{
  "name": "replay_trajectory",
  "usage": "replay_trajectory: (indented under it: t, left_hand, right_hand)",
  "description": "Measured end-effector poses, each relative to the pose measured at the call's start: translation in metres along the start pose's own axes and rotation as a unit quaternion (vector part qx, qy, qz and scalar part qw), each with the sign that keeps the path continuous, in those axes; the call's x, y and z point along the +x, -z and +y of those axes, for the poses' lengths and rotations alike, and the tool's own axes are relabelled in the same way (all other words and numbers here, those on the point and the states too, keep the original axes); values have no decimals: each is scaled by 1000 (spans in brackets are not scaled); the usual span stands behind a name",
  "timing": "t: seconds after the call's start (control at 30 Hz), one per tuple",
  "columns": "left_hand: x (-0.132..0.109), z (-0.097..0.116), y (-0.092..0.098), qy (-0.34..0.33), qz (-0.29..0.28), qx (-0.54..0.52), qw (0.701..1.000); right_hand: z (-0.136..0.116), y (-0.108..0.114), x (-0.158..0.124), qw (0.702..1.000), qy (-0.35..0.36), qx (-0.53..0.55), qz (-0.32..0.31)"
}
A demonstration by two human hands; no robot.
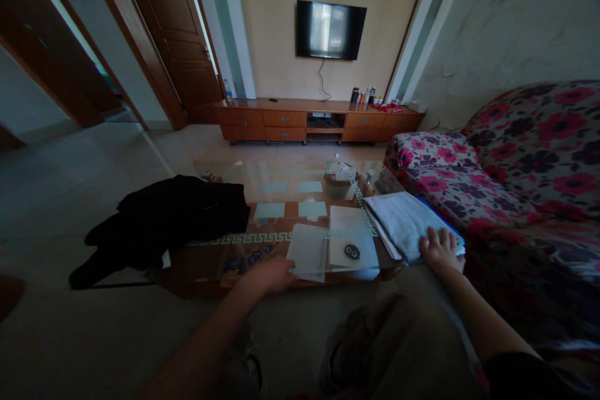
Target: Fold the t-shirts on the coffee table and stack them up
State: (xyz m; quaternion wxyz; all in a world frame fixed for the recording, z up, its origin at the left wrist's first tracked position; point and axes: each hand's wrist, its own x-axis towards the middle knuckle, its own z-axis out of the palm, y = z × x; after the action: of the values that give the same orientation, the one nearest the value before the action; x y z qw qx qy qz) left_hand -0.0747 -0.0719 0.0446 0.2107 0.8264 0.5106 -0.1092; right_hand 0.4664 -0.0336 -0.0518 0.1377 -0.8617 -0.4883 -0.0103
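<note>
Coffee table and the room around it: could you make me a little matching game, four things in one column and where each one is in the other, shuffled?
1. TV
2. Black cloth
3. Left hand
4. Right hand

A. On the grey cloth
B. Over the left end of the table
C. At the left edge of a white paper
D. Up on the wall

Pairs: 1-D, 2-B, 3-C, 4-A

the tabletop (276,174) is glossy glass, the pale sheet (307,250) smooth paper, the black bundle (187,209) matt cloth.
</note>
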Motion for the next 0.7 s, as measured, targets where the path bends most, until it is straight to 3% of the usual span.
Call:
replay_trajectory:
  t: [0.07, 0.13, 0.23, 0.33, 0.4, 0.47, 0.53, 0.7]
  left_hand:
    - [1, -21, 10, 10, 14, -27, 999]
    - [5, -42, 17, 33, 43, -46, 997]
    - [12, -70, 21, 80, 88, -53, 991]
    - [17, -98, 20, 106, 118, -55, 986]
    - [18, -121, 18, 128, 133, -52, 981]
    - [15, -148, 16, 174, 166, -33, 970]
    - [10, -177, 12, 241, 235, -2, 942]
    - [-5, -236, -5, 412, 376, -49, 828]
  right_hand:
    - [-18, 8, 0, 1000, -29, -5, 9]
    - [-51, 17, -3, 998, -56, 4, 36]
    - [-123, 28, -16, 998, 17, 33, 60]
    - [-197, 27, -38, 994, 63, 84, 3]
    - [-231, 18, -57, 988, 90, 120, -35]
    - [-250, 6, -74, 979, 134, 143, -52]
    - [-255, -5, -85, 970, 180, 153, -57]
    - [-250, -6, -82, 959, 215, 180, -29]
